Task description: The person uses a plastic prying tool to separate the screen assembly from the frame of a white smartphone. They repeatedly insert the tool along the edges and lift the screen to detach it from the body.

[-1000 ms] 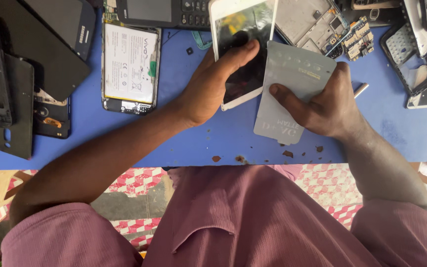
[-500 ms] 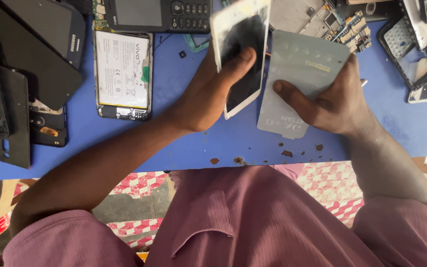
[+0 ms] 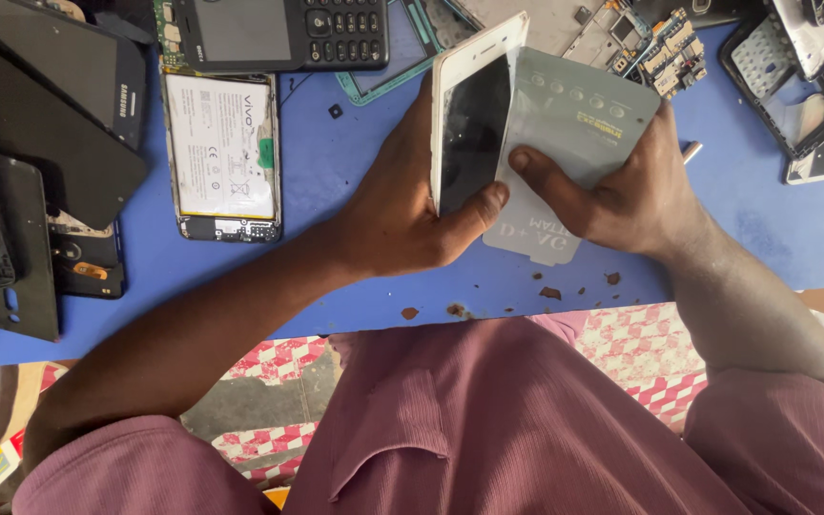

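My left hand [image 3: 402,205] grips a white smartphone [image 3: 469,114] with a dark screen, tilted up on its long edge above the blue table [image 3: 336,162]. The thumb presses on the phone's lower screen. Beside it, my right hand [image 3: 622,186] holds a grey film sheet [image 3: 574,114] with a row of small round marks, its thumb lying across the sheet's lower part. The sheet's left edge lies against the phone's right side.
An opened phone with a white battery [image 3: 223,157] lies at the left, next to black phone panels [image 3: 40,124]. A keypad phone [image 3: 278,33] sits at the top. Circuit boards [image 3: 665,48] and frames [image 3: 784,86] lie at the upper right. Dark crumbs [image 3: 550,291] dot the table's near edge.
Both hands have lifted the phone and sheet a little toward me; the phone has tipped further onto its edge, its screen turned more to the right against the sheet.
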